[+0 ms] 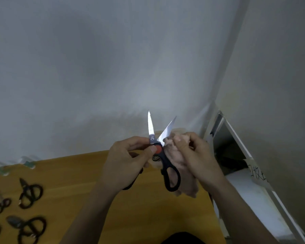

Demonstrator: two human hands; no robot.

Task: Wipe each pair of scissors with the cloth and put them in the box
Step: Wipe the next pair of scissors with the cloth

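A person's two hands hold an open pair of scissors [163, 152] up in the air above a wooden counter [88, 173], in front of a pale grey wall [95, 67]. The scissors have black handles, an orange-red pivot and two shiny blades spread in a V, tips pointing up; the left blade is toothed along its edge.

The left hand [125, 161] grips the scissors, its fingers curled around the left handle and its thumb pressed just beside the pivot. The right hand [197, 155] is closed around a bunched pale pink cloth [176, 155], fingers curled, and holds it against the base of the right blade. The cloth hangs down behind the right handle loop.

On the counter at the far left, well apart from the hands, lie several other pairs of dark-handled scissors [31, 193], blurred.

To the right of the counter stands a white box [236, 138] with its flaps open and a dark inside. Handwriting on one flap is too blurred to read.
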